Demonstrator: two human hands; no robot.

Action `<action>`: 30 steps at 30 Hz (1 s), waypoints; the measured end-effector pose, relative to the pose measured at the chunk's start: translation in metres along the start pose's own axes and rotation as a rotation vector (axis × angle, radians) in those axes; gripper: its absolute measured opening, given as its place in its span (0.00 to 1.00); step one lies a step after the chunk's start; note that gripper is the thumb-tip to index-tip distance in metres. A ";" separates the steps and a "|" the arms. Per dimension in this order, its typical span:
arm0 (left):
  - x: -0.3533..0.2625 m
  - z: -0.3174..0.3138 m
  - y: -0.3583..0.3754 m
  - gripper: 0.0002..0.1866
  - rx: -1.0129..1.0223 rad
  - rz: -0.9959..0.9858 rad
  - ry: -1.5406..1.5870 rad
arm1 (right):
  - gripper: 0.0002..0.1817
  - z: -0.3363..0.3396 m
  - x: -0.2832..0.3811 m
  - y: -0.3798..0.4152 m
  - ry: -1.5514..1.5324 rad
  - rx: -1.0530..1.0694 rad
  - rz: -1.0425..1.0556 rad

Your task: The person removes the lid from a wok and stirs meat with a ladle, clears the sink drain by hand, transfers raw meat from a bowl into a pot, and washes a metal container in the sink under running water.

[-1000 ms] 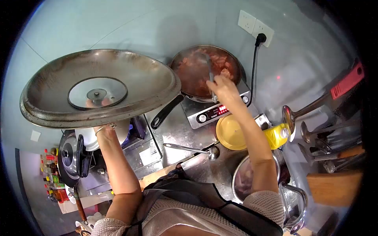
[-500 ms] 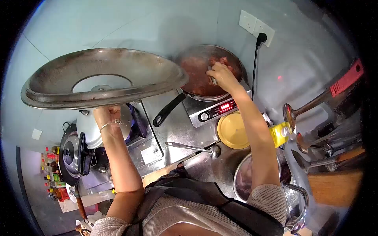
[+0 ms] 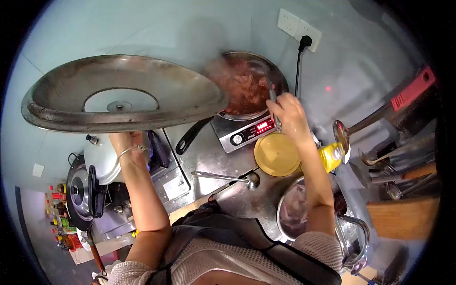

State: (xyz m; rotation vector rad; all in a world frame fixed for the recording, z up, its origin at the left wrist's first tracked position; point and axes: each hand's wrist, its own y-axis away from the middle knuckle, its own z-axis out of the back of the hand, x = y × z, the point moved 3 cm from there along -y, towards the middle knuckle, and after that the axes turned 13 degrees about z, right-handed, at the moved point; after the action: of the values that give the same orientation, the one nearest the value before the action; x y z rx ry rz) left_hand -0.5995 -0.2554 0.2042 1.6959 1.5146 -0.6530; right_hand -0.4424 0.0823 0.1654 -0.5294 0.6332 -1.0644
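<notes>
My left hand (image 3: 129, 142) is closed under a large metal lid (image 3: 185, 85) with a glass centre, holding it up at the left. Most of its fingers are hidden by the lid. My right hand (image 3: 290, 116) grips a metal utensil (image 3: 272, 95), whose far end reaches the right side of the frying pan (image 3: 244, 88). Reddish-brown pieces of food (image 3: 247, 90) and steam are in the pan, which sits on an induction cooker (image 3: 249, 134) with a lit red display. The pan's black handle (image 3: 192, 137) points toward me.
A yellow lid (image 3: 277, 154) lies in front of the cooker. A ladle (image 3: 251, 180) rests on the counter. Below my right arm is a metal pot (image 3: 287, 213). Utensils with a red handle (image 3: 413, 90) hang right. A pressure cooker (image 3: 107, 161) stands left.
My right hand has drawn back from over the pan toward me and to the right, and the utensil now shows. The lid is still held up. The whole view has shifted slightly.
</notes>
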 end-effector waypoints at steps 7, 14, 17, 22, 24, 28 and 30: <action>-0.003 -0.019 0.016 0.04 -0.103 -0.205 -0.098 | 0.09 -0.052 -0.013 0.016 0.048 -0.051 -0.179; -0.007 0.008 0.006 0.09 -0.029 -0.346 -0.468 | 0.10 -0.055 0.010 0.009 -0.130 -0.146 -0.308; -0.011 -0.001 0.016 0.09 -0.099 -0.130 -0.220 | 0.14 -0.035 0.019 0.007 -0.147 -0.074 -0.169; -0.021 0.017 0.009 0.09 -0.298 -0.810 -1.139 | 0.18 0.012 0.048 -0.003 -0.214 0.081 -0.084; -0.023 0.015 0.010 0.09 -0.333 -0.948 -1.322 | 0.17 0.018 0.057 -0.002 -0.243 0.117 -0.075; -0.034 -0.008 0.032 0.07 -0.267 -0.922 -1.362 | 0.15 0.021 0.069 -0.013 -0.272 0.296 -0.074; -0.032 -0.010 0.035 0.05 -0.172 -0.955 -1.285 | 0.15 0.004 0.067 -0.005 -0.297 0.267 -0.042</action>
State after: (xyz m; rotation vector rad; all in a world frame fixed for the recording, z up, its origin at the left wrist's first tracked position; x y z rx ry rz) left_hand -0.5721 -0.2671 0.2421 0.0722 1.1778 -1.6014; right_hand -0.4194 0.0191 0.1568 -0.4563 0.2155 -1.0649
